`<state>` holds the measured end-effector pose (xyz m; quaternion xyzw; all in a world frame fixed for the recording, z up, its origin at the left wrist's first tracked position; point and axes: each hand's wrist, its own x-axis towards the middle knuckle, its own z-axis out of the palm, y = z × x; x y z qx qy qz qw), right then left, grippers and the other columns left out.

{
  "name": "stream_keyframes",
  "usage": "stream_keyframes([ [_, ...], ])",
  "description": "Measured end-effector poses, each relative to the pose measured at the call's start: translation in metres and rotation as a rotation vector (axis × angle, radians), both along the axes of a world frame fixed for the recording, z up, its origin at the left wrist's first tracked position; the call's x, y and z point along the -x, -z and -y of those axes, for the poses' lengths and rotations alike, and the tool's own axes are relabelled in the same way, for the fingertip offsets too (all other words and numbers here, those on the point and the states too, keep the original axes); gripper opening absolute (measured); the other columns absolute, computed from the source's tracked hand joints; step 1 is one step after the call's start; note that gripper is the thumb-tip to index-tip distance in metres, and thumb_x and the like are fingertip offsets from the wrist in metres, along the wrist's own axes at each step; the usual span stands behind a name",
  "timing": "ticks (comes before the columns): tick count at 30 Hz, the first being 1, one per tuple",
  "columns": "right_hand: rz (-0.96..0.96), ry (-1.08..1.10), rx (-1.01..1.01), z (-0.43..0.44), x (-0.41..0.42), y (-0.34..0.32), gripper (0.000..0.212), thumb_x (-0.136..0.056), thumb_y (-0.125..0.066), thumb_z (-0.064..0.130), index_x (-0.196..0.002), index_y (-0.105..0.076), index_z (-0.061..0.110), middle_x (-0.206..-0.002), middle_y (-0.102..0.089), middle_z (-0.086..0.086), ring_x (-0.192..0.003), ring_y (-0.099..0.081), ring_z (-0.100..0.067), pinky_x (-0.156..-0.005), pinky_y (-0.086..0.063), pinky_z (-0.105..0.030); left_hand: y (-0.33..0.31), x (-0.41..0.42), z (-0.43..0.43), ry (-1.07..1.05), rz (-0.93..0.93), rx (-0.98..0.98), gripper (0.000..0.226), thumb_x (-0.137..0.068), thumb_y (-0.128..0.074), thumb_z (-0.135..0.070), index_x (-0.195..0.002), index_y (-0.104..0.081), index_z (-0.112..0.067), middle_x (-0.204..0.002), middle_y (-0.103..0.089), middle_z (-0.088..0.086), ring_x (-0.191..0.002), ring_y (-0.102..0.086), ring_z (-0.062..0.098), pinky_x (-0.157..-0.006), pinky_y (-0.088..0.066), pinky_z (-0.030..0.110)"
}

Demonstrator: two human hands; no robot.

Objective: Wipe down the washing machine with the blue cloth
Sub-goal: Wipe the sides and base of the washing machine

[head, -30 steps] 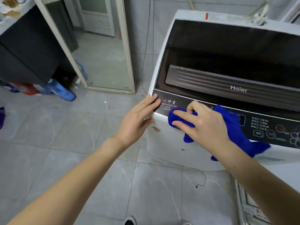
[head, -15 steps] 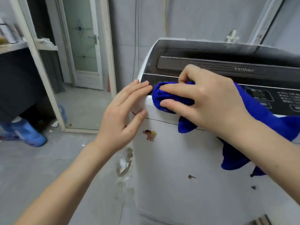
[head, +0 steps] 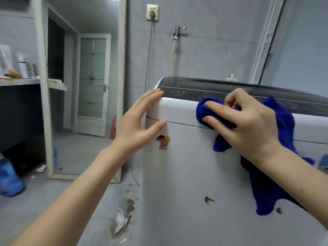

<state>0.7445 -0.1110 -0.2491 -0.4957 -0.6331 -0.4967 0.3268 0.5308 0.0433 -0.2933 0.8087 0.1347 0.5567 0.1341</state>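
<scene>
Head view.

- Washing machine (head: 186, 174): white top-loader against a grey tiled wall. A dark control panel (head: 177, 89) runs along its top front edge.
- My left hand (head: 140, 125): fingers straight and together, holding nothing. The fingertips rest on the machine's upper left corner and the thumb tip touches the front panel just below the seam.
- My right hand (head: 248, 125): fingers curled over the blue cloth (head: 266, 189), gripping it.
- Blue cloth: one bunched end is pressed against the white band just below the control panel. The rest hangs loose down the front, under my wrist and forearm.
- Cartoon sticker (head: 163, 142): on the front panel, below my left thumb.
- Brown rust spots (head: 208, 199): lower on the front panel.
- Tap (head: 178, 31): on the wall above the machine, with a pale hose (head: 173, 57) dropping behind it.
- Wall socket (head: 152, 12): just left of the tap, higher up.
- Glazed white door (head: 92, 82): beyond a doorway at left.
- Blue bottle (head: 8, 180): on the floor at far left.
</scene>
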Motion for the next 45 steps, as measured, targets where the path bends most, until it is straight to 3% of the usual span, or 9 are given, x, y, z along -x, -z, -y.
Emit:
stream_keyframes([
  [5, 0.195, 0.003, -0.030, -0.050, 0.056, 0.001, 0.017, -0.092, -0.066, 0.028, -0.094, -0.074, 0.014, -0.077, -0.057, -0.008, -0.061, -0.052, -0.025, -0.046, -0.030, -0.028, -0.002, 0.008, -0.012, 0.002, -0.149, -0.066, 0.098, -0.070, -0.091, -0.029, -0.152, -0.038, -0.014, -0.160, -0.035, -0.003, -0.149, -0.030, 0.007, -0.121, -0.028, 0.026],
  [8, 0.220, 0.012, -0.026, -0.050, 0.061, 0.002, 0.015, -0.091, -0.066, 0.026, -0.093, -0.074, 0.013, -0.076, -0.057, -0.008, -0.061, -0.052, -0.025, -0.050, -0.024, -0.027, -0.002, 0.010, -0.012, 0.002, -0.124, -0.076, 0.097, -0.069, -0.091, -0.034, -0.151, -0.042, -0.018, -0.158, -0.038, -0.005, -0.146, -0.033, 0.004, -0.119, -0.032, 0.028],
  [17, 0.069, -0.010, -0.074, -0.028, 0.034, 0.015, 0.021, -0.098, -0.059, 0.027, -0.091, -0.073, 0.013, -0.076, -0.054, -0.009, -0.062, -0.050, -0.026, -0.046, -0.037, -0.032, -0.010, 0.013, -0.014, -0.037, -0.171, -0.060, 0.094, -0.064, -0.092, -0.041, -0.144, -0.047, -0.028, -0.151, -0.043, -0.013, -0.140, -0.042, 0.010, -0.107, -0.047, 0.039],
  [22, 0.198, 0.026, -0.079, -0.063, 0.074, 0.011, 0.015, -0.092, -0.064, 0.025, -0.089, -0.072, 0.013, -0.076, -0.057, -0.007, -0.062, -0.052, -0.024, -0.048, -0.030, -0.031, -0.011, 0.013, -0.012, -0.013, -0.169, -0.062, 0.093, -0.063, -0.092, -0.033, -0.144, -0.047, -0.021, -0.150, -0.045, -0.007, -0.141, -0.043, 0.014, -0.110, -0.045, 0.046],
  [26, 0.194, 0.006, -0.079, -0.047, 0.054, 0.011, 0.015, -0.093, -0.064, 0.024, -0.089, -0.073, 0.012, -0.074, -0.056, -0.007, -0.061, -0.050, -0.023, -0.051, -0.025, -0.029, -0.013, 0.016, -0.011, -0.034, -0.194, -0.084, 0.092, -0.065, -0.091, -0.036, -0.145, -0.046, -0.025, -0.150, -0.044, -0.014, -0.140, -0.041, 0.006, -0.111, -0.045, 0.034],
  [32, 0.085, 0.000, -0.127, 0.010, -0.024, 0.026, 0.019, -0.097, -0.063, 0.025, -0.100, -0.076, 0.011, -0.079, -0.059, -0.012, -0.064, -0.055, -0.030, -0.051, -0.044, -0.035, -0.013, 0.016, -0.003, -0.089, -0.203, -0.081, 0.092, -0.066, -0.093, -0.023, -0.145, -0.046, -0.024, -0.148, -0.043, -0.017, -0.135, -0.043, 0.000, -0.108, -0.043, 0.026],
  [36, 0.017, 0.055, -0.164, 0.040, -0.075, 0.038, 0.022, -0.096, -0.064, 0.024, -0.105, -0.076, 0.009, -0.083, -0.056, -0.012, -0.066, -0.049, -0.026, -0.056, -0.038, -0.036, -0.013, 0.015, -0.002, -0.110, -0.208, -0.083, 0.092, -0.066, -0.092, -0.025, -0.145, -0.045, -0.026, -0.146, -0.040, -0.024, -0.135, -0.042, -0.004, -0.107, -0.041, 0.021],
  [40, -0.062, -0.010, -0.176, 0.025, -0.055, 0.030, 0.020, -0.096, -0.065, 0.026, -0.102, -0.077, 0.011, -0.082, -0.057, -0.011, -0.065, -0.050, -0.027, -0.051, -0.039, -0.033, -0.015, 0.012, 0.001, -0.148, -0.207, -0.097, 0.093, -0.065, -0.093, -0.030, -0.145, -0.046, -0.028, -0.146, -0.039, -0.023, -0.132, -0.041, -0.006, -0.103, -0.041, 0.020],
  [45, 0.103, -0.031, -0.135, -0.011, 0.001, 0.007, 0.015, -0.094, -0.067, 0.024, -0.094, -0.076, 0.011, -0.077, -0.059, -0.011, -0.062, -0.054, -0.029, -0.047, -0.042, -0.033, -0.024, 0.012, 0.010, -0.237, -0.260, -0.160, 0.091, -0.063, -0.093, -0.036, -0.142, -0.049, -0.023, -0.142, -0.043, -0.018, -0.128, -0.044, 0.001, -0.104, -0.041, 0.029],
])
